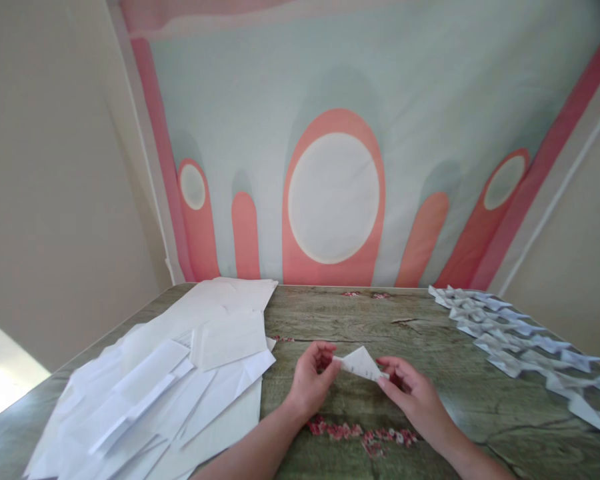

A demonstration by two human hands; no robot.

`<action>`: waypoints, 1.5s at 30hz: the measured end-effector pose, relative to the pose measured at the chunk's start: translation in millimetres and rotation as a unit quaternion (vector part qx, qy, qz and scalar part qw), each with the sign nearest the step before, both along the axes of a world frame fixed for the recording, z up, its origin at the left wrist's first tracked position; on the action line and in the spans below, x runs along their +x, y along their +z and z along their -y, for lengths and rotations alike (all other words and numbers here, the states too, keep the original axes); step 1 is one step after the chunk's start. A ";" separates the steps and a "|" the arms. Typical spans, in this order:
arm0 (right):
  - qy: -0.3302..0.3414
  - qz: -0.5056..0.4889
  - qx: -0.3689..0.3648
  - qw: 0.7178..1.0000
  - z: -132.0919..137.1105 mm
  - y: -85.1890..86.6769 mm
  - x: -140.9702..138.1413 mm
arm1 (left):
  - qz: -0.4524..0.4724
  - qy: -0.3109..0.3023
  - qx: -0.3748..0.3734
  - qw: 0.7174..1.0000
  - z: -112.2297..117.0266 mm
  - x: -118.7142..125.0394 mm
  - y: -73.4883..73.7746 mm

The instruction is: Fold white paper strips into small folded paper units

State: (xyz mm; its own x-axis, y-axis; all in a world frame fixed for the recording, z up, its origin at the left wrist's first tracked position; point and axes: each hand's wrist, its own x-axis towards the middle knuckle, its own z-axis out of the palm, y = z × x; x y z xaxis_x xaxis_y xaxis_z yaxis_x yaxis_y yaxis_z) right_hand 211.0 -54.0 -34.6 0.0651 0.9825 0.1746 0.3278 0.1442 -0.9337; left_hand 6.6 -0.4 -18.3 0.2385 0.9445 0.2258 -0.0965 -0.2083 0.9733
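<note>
A small folded triangle of white paper (361, 363) is held just above the table between both hands. My left hand (311, 379) pinches its left corner with curled fingers. My right hand (411, 392) pinches its right corner, thumb and forefinger pressed together. Both forearms reach in from the bottom edge of the view.
The wood-patterned table (360, 320) carries a spread of loose white paper sheets (180, 380) on the left. Along the right side lies a row of several folded paper pieces (520, 340). A wall hanging with pink arches and white circles (334, 200) rises behind the table's far edge.
</note>
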 end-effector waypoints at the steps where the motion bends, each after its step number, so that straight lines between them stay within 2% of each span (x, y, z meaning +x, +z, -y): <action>1: 0.014 0.017 0.001 1.000 1.5 1.7 -1.7 | 0.008 0.002 -0.002 1.000 0.5 -0.1 1.1; 7: 0.069 0.079 0.018 0.994 11.7 8.1 -14.8 | 0.042 0.014 -0.020 0.999 3.0 1.0 3.0; 13: 0.091 0.058 -0.002 0.994 14.6 8.2 -19.1 | 0.028 0.037 -0.019 0.999 0.9 1.2 2.2; 19: 0.074 0.051 0.000 0.996 12.5 5.6 -16.1 | -0.056 0.066 -0.002 0.996 -1.2 -0.6 5.0; 24: 0.037 0.092 0.020 0.995 8.4 0.1 -15.3 | -0.151 0.083 0.023 0.985 0.7 -1.8 7.0; 30: 0.028 0.116 0.014 0.993 8.2 -1.3 -13.7 | -0.230 0.074 0.065 0.968 1.1 -2.8 3.6; 33: 0.008 0.115 0.011 0.993 7.5 -0.7 -14.5 | -0.256 0.064 0.097 0.960 4.6 -4.9 7.8; 35: -0.008 0.114 0.004 0.993 6.3 -1.4 -15.3 | -0.280 0.048 0.141 0.948 11.3 -5.1 14.3; 37: -0.016 0.113 0.000 0.993 5.3 -3.3 -16.2 | -0.364 0.004 0.248 0.898 21.2 -3.2 21.3; 39: -0.019 0.106 0.005 0.994 4.9 -6.1 -17.1 | -0.414 -0.045 0.305 0.856 32.1 0.8 25.8; 41: -0.022 0.099 0.014 0.995 5.2 -8.8 -18.3 | -0.455 -0.082 0.321 0.827 41.3 5.6 26.7; 45: -0.010 0.104 0.013 0.994 7.4 -6.7 -20.1 | -0.501 -0.098 0.303 0.805 48.4 10.5 22.3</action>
